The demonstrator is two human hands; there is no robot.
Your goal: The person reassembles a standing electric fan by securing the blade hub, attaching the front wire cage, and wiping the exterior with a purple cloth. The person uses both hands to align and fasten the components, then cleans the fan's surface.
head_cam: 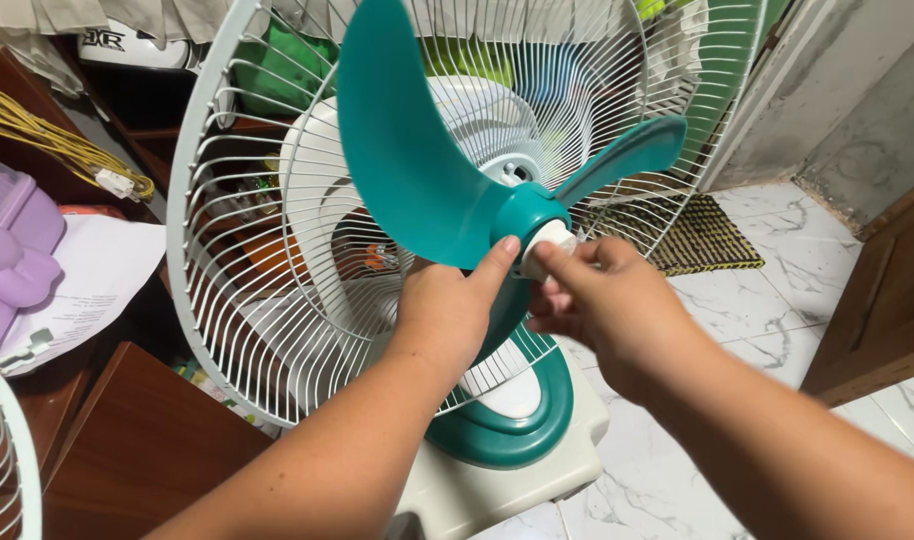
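We are working at the front of a desk fan (497, 420) standing on the marble floor (777, 300), with its front guard off and the white rear grille (237, 300) still in place behind the blades. The teal blade (417, 150) is already sitting on the motor shaft, so that part looks done; what is left, as far as we can judge, is dealing with the white cap (552, 245) at the hub and the front guard, part of which is showing at the lower left edge (2, 460).

Our left hand (447, 310) is bracing the teal hub, thumb pressing up against it, the other fingers curled out of sight behind. Our right hand (597, 290) is pinching the white cap between thumb and forefinger.

The blade is looking glossy and clean, three curved teal vanes around a round hub, one sweeping up large toward the camera. The fan's base is cream with a teal collar. A purple plastic thing (12, 250) and papers (87, 280) are lying to the left.
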